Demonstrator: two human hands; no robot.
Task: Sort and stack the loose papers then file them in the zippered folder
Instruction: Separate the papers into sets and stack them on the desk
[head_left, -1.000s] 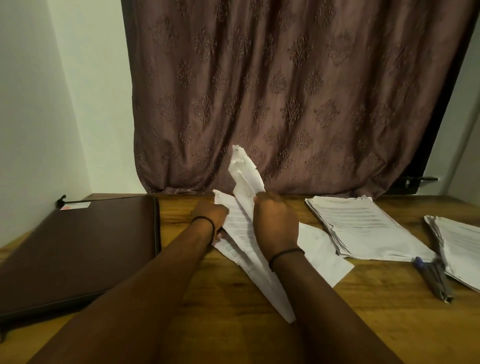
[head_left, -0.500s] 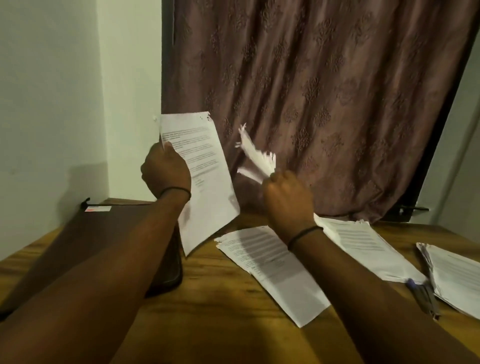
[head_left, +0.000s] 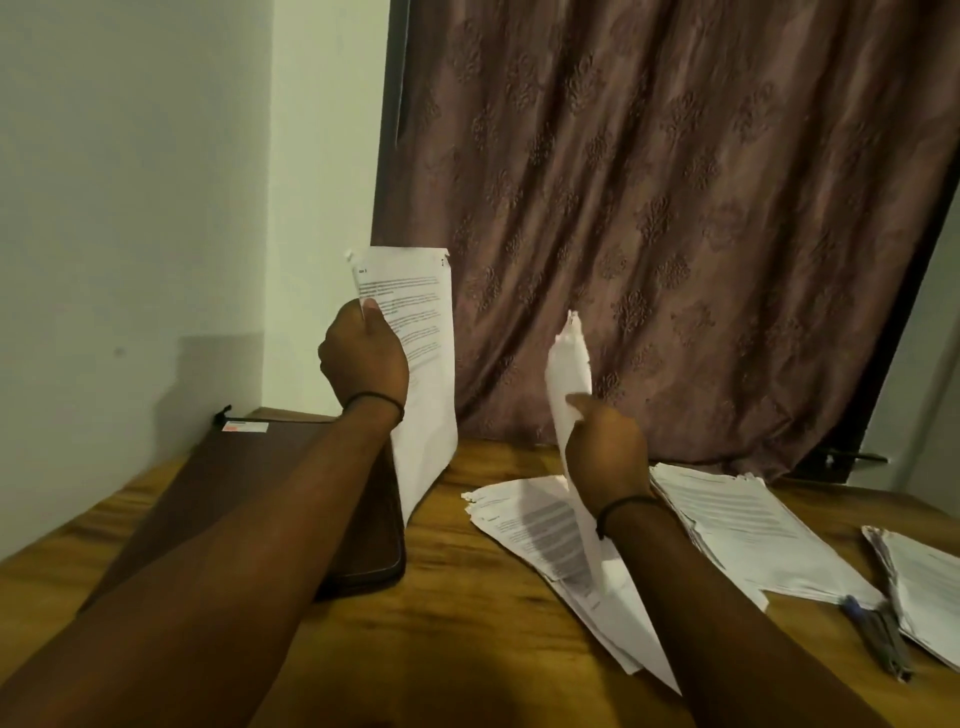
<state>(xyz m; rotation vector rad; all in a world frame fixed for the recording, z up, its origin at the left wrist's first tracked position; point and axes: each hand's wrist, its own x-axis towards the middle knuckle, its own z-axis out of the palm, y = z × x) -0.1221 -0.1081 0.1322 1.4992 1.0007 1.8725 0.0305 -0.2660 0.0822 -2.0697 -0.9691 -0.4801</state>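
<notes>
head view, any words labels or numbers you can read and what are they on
Nothing can be quoted.
Left sheet, held by the left hand: print too blurred.
Edge-on sheet in the right hand: nothing readable.
Loose sheets on the table: print too blurred.
Right stack: print too blurred.
Label on the folder: too small.

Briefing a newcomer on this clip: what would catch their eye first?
The left hand holds a printed sheet upright at centre-left; the right hand grips a second sheet, seen edge-on, beside it. Below, paper stacks lie at the right of the table, the closed brown folder at left.
</notes>
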